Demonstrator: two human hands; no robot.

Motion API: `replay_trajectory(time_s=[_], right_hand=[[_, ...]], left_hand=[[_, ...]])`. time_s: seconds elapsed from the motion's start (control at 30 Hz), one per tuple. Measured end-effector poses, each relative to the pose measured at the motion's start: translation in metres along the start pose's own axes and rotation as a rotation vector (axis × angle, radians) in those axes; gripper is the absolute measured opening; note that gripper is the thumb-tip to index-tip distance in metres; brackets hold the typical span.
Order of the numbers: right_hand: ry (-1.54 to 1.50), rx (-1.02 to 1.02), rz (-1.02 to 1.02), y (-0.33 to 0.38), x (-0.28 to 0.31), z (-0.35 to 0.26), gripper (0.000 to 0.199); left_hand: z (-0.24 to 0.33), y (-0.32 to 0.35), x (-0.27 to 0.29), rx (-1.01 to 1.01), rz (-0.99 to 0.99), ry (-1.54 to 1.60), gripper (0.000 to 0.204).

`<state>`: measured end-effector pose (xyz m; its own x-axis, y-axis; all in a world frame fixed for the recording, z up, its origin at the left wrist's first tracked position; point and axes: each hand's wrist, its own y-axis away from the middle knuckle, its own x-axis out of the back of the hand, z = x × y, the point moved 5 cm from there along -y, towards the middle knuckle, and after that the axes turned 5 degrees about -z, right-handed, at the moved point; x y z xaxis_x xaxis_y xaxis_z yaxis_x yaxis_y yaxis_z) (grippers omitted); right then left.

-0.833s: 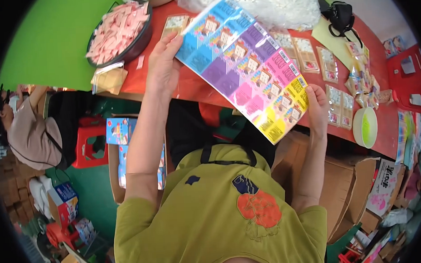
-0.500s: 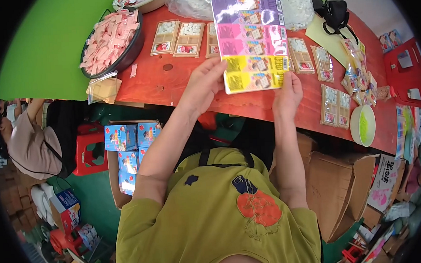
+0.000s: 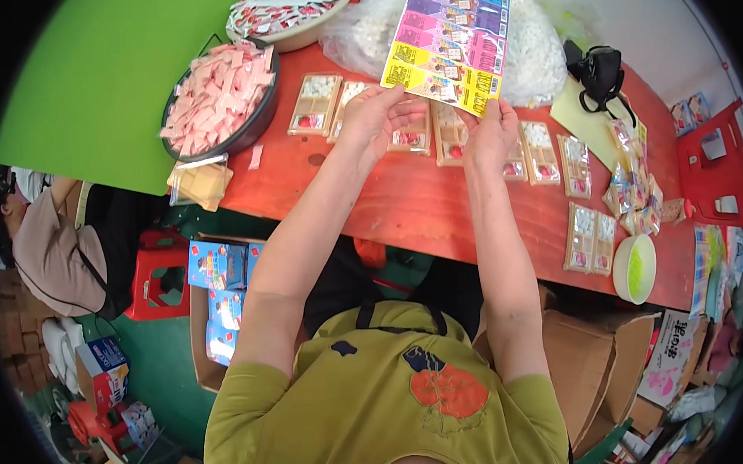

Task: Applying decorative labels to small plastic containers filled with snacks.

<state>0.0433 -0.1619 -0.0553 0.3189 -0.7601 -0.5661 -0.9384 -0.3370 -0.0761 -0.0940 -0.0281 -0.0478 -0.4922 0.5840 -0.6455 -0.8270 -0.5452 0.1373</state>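
Note:
I hold a sheet of printed cards (image 3: 452, 39), banded blue, purple, pink and yellow, up over the red table (image 3: 404, 205). My left hand (image 3: 376, 118) grips its lower left corner. My right hand (image 3: 492, 133) pinches its lower right edge. Below the sheet lies a row of clear plastic trays (image 3: 319, 104) with white and red pieces, some hidden behind my hands.
A dark bowl of pink packets (image 3: 217, 97) stands at the left, and a white bowl (image 3: 293, 22) behind it. A clear bag of white pieces (image 3: 538, 51), a black pouch (image 3: 598, 73), more trays (image 3: 589, 237) and a green-lined bowl (image 3: 634, 269) lie to the right. Another person (image 3: 48, 240) sits at the left.
The card sheet has swung from slanting across the table to upright and farther from me. Both hands have shifted along with it to its lower edge.

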Motion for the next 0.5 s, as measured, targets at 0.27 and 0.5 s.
replay_trajectory(time_s=[0.27,0.5], right_hand=[[0.506,0.129,-0.036,-0.089,-0.014,0.009,0.031],[1.277,0.832,-0.475,-0.075,-0.079,0.01,0.027]], left_hand=[[0.007,-0.091,0.01,-0.01,0.0,0.07,0.018],[-0.004,-0.129,0.034,0.025,0.053,-0.067,0.018]])
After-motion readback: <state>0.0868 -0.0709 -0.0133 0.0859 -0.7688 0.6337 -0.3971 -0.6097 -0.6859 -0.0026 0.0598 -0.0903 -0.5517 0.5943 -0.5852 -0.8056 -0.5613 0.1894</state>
